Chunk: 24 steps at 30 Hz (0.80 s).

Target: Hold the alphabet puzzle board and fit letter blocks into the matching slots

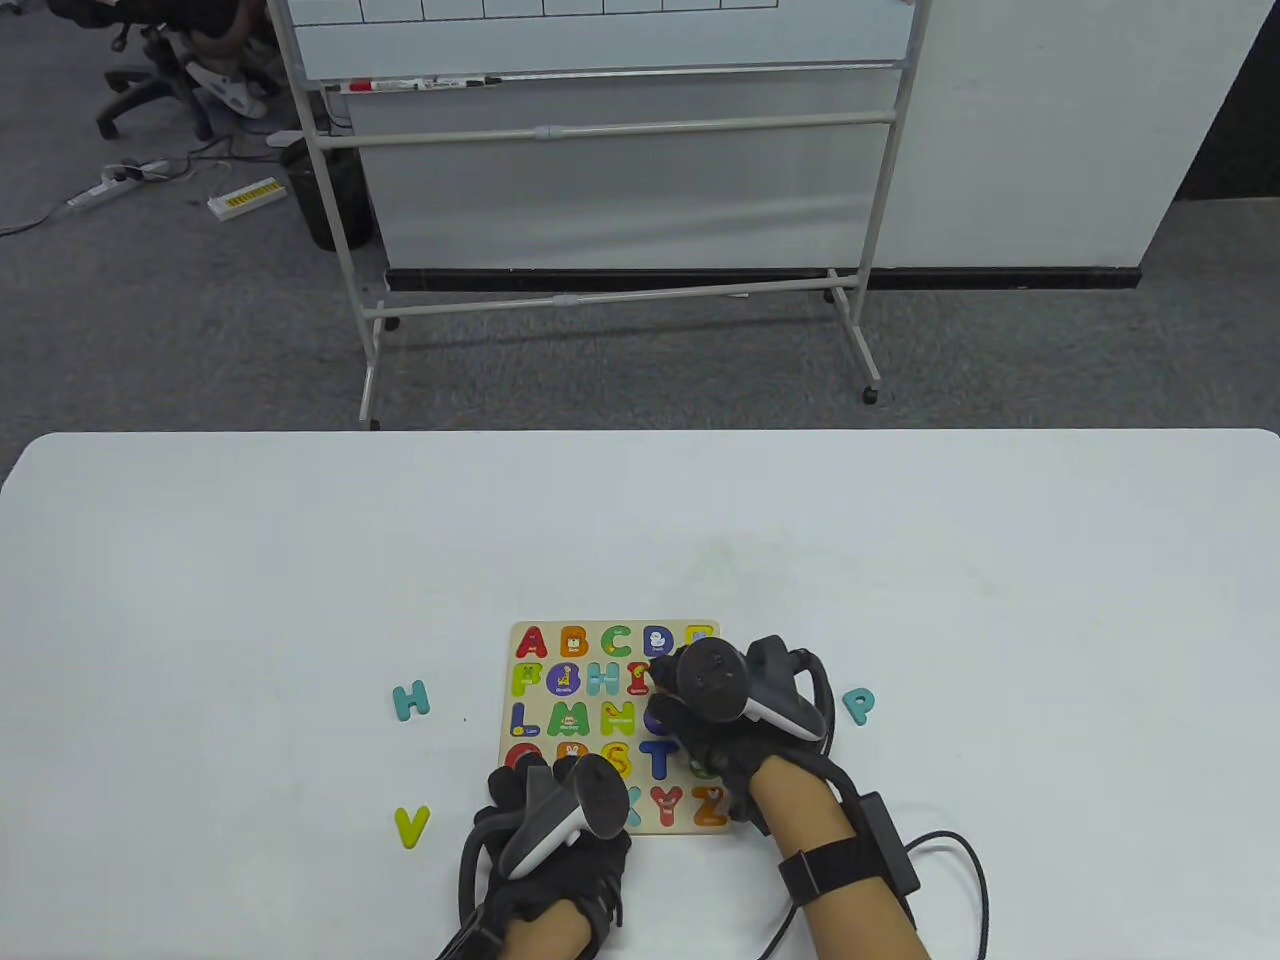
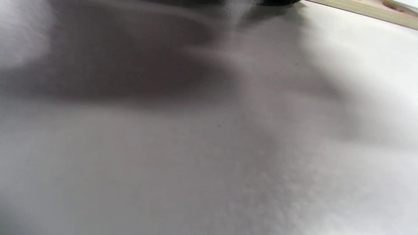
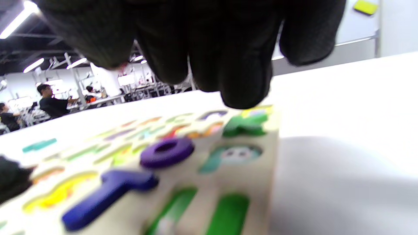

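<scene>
The wooden alphabet puzzle board (image 1: 585, 735) lies near the table's front edge, with most letters seated. My left hand (image 1: 535, 790) holds the board's near left corner, fingers over the red Q. My right hand (image 1: 668, 700) hangs over the board's right side. In the right wrist view its fingers (image 3: 245, 94) hover just behind the green K (image 3: 245, 125), with the purple O (image 3: 166, 151), blue T (image 3: 107, 192) and an empty teal slot (image 3: 233, 155) below. A speck of red shows under one fingertip; I cannot tell if it holds a block. The board's edge (image 2: 375, 11) shows in the left wrist view.
Loose blocks lie on the white table (image 1: 250, 600): a teal H (image 1: 410, 700) and a yellow-green V (image 1: 411, 826) left of the board, and a teal P (image 1: 858, 705) to its right. A whiteboard stand (image 1: 620, 200) stands beyond the far edge.
</scene>
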{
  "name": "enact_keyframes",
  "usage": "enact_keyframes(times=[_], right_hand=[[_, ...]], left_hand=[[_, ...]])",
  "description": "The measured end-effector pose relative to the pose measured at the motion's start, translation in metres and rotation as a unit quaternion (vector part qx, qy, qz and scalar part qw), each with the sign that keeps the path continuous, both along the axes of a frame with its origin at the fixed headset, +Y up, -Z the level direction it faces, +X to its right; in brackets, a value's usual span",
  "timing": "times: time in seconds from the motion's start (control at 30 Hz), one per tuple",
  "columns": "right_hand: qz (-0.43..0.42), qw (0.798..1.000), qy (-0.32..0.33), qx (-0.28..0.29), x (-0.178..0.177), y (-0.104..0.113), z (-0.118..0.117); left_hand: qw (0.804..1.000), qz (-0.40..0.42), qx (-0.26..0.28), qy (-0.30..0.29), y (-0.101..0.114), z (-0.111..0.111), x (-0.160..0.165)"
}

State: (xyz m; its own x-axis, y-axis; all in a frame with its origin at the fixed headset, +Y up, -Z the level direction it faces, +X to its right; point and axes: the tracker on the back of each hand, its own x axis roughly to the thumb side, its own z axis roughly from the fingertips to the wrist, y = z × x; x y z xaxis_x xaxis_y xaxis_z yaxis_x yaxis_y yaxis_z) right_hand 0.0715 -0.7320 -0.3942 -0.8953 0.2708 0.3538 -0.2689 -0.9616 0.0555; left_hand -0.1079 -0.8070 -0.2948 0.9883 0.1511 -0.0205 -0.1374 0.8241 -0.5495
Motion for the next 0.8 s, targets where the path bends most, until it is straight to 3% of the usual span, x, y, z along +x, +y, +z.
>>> enact_keyframes(times=[0.13,0.33,0.57,0.8], right_hand=[[-0.009,0.998,-0.044,0.032,0.03,0.02,0.001],[0.034,0.992,-0.118,-0.005,0.072,0.03,0.0],[0.115,0.975,-0.17,-0.085,0.108,0.003,0.003],[0.146,0.963,-0.189,-0.121,0.125,-0.024,0.006]], left_hand=[[1.0,-0.001,-0.002,0.0,0.0,0.0,0.0],[1.0,0.0,-0.001,0.001,0.0,0.0,0.001],[1.0,0.0,-0.001,0.001,0.0,0.0,0.001],[1.0,0.0,-0.001,0.0,0.001,0.0,0.001]])
